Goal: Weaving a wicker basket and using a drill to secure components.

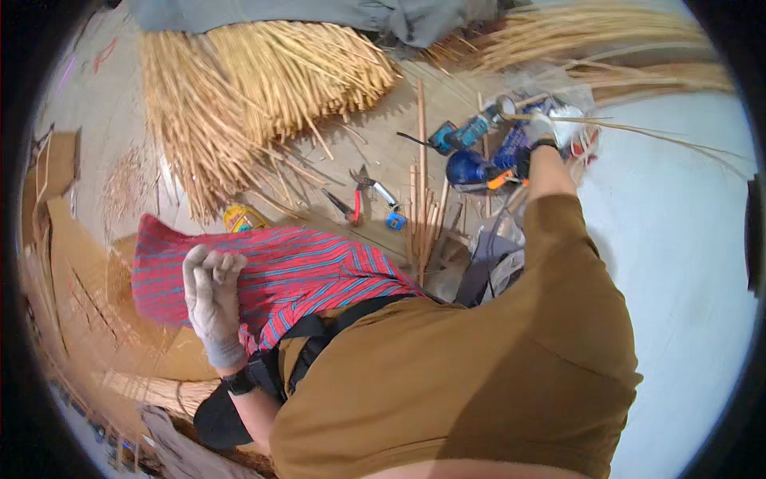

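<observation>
My left hand (214, 295), in a white glove, is raised over a red cloth with blue stripes (319, 259) spread across my lap. Its fingers are loosely bent and apart, with nothing visible in them. My right hand (540, 129), also gloved, reaches out to the far right and is closed around long, thin canes (638, 128), whose tails run off to the right. Just left of that hand lies a teal and black power tool (461, 136). A dark blue rounded object (469, 169) sits below it, partly hidden by the wrist.
Big bundles of cut canes (295, 76) cover the far left floor. More long canes (598, 40) lie far right. Red-handled pruning shears (357, 199), a blue tape measure (396, 220) and short sticks (421, 184) are in the middle. Cardboard (88, 247) lies left; a pale surface (678, 279) right.
</observation>
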{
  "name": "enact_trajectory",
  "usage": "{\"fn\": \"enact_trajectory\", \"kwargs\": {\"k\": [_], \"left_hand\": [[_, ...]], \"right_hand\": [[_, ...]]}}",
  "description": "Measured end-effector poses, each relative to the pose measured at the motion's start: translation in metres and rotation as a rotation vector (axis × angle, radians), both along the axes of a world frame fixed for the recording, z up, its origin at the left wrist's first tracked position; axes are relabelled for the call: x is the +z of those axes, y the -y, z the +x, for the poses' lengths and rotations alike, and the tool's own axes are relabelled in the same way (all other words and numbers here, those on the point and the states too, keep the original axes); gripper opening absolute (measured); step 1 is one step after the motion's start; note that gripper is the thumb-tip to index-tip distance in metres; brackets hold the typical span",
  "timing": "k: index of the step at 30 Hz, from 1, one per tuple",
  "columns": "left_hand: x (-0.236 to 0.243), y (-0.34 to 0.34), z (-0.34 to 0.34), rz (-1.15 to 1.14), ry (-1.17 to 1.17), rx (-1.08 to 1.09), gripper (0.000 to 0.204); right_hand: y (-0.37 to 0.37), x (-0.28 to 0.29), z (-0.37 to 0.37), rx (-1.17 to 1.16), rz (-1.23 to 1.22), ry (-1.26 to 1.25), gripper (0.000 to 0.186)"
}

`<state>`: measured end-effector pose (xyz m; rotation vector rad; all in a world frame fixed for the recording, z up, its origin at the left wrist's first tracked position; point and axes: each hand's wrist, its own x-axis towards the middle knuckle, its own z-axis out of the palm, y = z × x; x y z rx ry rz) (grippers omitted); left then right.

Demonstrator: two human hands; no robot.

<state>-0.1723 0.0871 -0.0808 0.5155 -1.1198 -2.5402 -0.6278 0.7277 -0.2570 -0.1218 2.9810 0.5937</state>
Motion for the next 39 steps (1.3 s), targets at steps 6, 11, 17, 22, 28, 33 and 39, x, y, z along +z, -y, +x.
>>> {"fn": "enact_trajectory", "kwargs": {"k": [6,11,17,22,28,33,39], "left_hand": [[-0.014,0.009,0.021,0.078,-0.005,0.000,0.037],[-0.014,0.012,0.021,0.001,-0.113,-0.090,0.042],[-0.013,0.018,0.067,0.140,-0.335,-0.054,0.047],[-0.037,0.048,0.152,0.439,-0.598,0.242,0.076],[-0.122,0.070,0.213,0.626,-0.250,1.035,0.043],[-0.161,0.077,0.237,0.798,-0.178,1.326,0.036],[-0.168,0.074,0.243,0.859,-0.093,1.319,0.032]], "right_hand": [[0.069,0.148,-0.025,0.254,0.233,-0.183,0.040],[0.278,0.245,-0.029,0.029,-1.616,0.022,0.043],[0.512,0.308,0.177,0.874,-1.666,0.623,0.041],[0.614,0.304,0.357,1.583,-1.380,1.179,0.021],[0.674,0.263,0.478,1.980,-0.579,1.472,0.033],[0.752,0.193,0.521,2.086,-0.389,0.857,0.050],[0.897,0.064,0.554,1.667,-0.542,0.644,0.024]]}}
